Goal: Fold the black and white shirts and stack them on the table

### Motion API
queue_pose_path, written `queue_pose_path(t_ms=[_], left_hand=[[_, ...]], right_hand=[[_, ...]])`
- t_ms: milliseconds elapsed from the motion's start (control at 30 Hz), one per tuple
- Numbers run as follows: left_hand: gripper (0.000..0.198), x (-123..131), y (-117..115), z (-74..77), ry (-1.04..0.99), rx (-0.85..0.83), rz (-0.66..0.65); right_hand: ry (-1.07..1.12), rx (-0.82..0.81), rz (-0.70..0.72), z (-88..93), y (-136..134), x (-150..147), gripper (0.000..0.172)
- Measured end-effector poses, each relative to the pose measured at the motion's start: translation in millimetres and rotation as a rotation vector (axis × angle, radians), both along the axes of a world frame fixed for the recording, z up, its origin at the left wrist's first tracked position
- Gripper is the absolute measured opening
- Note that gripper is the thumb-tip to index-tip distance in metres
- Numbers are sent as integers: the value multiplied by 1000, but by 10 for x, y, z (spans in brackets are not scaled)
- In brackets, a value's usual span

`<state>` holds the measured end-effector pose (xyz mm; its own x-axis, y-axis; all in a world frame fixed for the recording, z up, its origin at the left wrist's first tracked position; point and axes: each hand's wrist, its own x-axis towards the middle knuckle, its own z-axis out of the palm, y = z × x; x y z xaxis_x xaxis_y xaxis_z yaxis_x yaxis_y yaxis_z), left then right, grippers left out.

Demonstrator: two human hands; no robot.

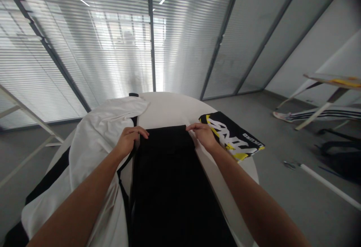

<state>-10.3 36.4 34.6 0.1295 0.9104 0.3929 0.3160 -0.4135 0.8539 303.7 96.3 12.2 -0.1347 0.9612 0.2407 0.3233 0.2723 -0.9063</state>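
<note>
A long strip of black cloth lies lengthwise over the table, running from the bottom edge of the view to the middle. Its far end shows a folded-over band with a straight edge. My left hand is closed on the far left corner of this cloth, fingertips on top. At the far right corner, my right hand pinches the edge between thumb and fingers. The undersides of both grips are hidden. Just right of my right hand lies a folded black, white and yellow printed cloth.
White fabric is heaped over the left side of the round white table, with black fabric under it. Glass partitions with blinds stand behind. On the right are another table, a person's striped leg and a white pole.
</note>
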Motion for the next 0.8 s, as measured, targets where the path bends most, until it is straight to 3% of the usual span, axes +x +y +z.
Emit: queue_pose_path(t_ms=[67, 167, 267, 367, 467, 600, 800], left_hand=[[31, 24, -6, -14, 142, 86, 121], [35, 133, -46, -69, 450, 195, 235], [46, 250, -101, -173, 739, 182, 154], [56, 285, -124, -284, 945, 52, 60], [60, 251, -113, -331, 1024, -56, 38], [62, 229, -103, -267, 1015, -93, 72], [48, 216, -55, -172, 971, -68, 409]], right_hand=[[-217, 155, -48, 45, -54, -17, 40], [-454, 340, 30, 74, -175, -120, 42], [-702, 293, 164, 16, -282, -253, 47], [-932, 173, 241, -69, -325, -312, 56], [-1018, 123, 265, -88, -322, -284, 57], [-1011, 129, 220, -30, -306, -236, 56], [-905, 143, -51, 25, -250, -229, 49]])
